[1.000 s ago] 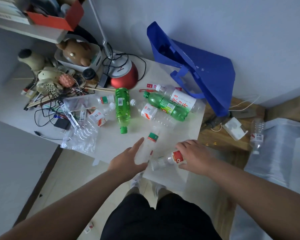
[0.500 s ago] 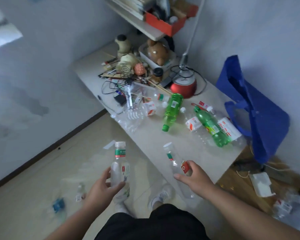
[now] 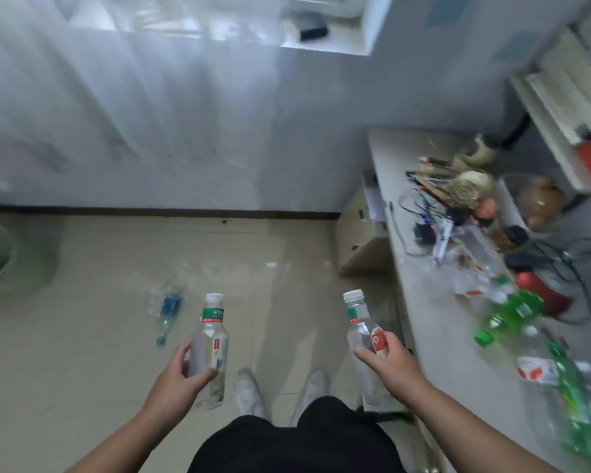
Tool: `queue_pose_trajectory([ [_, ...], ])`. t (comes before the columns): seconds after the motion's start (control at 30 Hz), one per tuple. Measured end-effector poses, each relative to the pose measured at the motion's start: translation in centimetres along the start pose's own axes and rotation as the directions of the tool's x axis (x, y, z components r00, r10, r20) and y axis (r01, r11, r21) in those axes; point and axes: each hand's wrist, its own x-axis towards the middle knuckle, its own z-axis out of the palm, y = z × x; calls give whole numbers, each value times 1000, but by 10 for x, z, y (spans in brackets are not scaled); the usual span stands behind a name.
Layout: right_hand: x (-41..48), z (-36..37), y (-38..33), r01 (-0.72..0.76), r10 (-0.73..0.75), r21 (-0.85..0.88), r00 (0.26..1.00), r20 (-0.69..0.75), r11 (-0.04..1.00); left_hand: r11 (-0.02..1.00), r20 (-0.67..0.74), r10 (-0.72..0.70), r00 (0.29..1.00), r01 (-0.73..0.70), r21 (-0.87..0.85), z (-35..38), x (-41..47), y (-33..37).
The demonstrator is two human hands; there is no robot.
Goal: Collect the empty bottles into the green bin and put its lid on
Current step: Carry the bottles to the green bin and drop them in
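My left hand (image 3: 176,380) grips a clear bottle with a white cap and a green neck band (image 3: 209,343), held upright over the floor. In my right hand (image 3: 391,361) is a second clear bottle with a red label (image 3: 364,331), also upright. The green bin (image 3: 0,257) stands open on the floor at the far left edge, blurred; I see no lid. On the floor between lies a clear bottle with a blue label (image 3: 168,310). Several more bottles, two of them green (image 3: 507,315), lie on the white table (image 3: 437,322) at the right.
The table's far half holds cables, a small fan, a red lamp base (image 3: 539,295) and other clutter. A cardboard box (image 3: 362,247) leans at the table's left end. A white curtain covers the wall ahead. My white shoes (image 3: 280,390) stand on beige tile.
Both hands lifted their bottles off the table. The view swung left, so the table now lies at the right and the floor, curtain and green bin have come into sight.
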Motion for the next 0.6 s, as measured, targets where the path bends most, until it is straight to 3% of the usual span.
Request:
queue_pose_trajectory([
  [0.3, 63, 50, -100, 183, -87, -297, 947, 310, 937, 947, -267, -193, 944, 108, -302, -55, -26, -51],
  [0.6, 111, 126, -184, 412, -90, -434, 800, 593, 801, 792, -386, -434, 814, 141, -593, -63, -73, -97],
])
